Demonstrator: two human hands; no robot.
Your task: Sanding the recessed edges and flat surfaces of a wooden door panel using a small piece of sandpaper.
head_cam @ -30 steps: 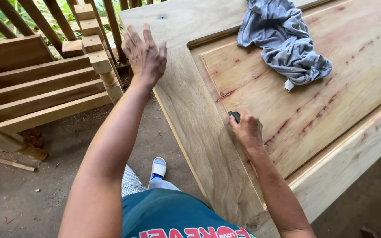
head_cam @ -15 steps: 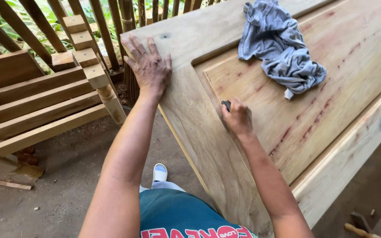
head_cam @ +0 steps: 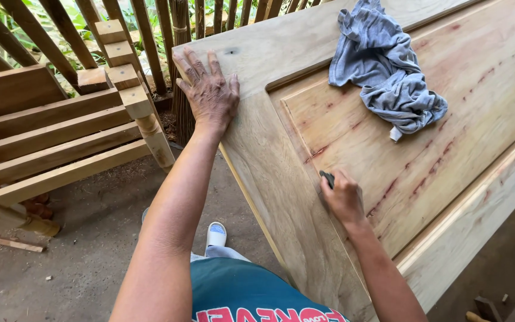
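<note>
Since the earlier frame, the right hand has slid along the groove of the wooden door panel, just below frame centre. Its fingers are curled tight around a small dark sanding pad, which pokes out above them against the moulding. The left hand lies flat, fingers spread, at upper centre; a grey rag sits upper right.

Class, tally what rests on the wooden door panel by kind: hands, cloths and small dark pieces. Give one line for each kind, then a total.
Hands: 2, left hand and right hand
Grey cloth: 1
Small dark piece in the right hand: 1
Total: 4
</note>
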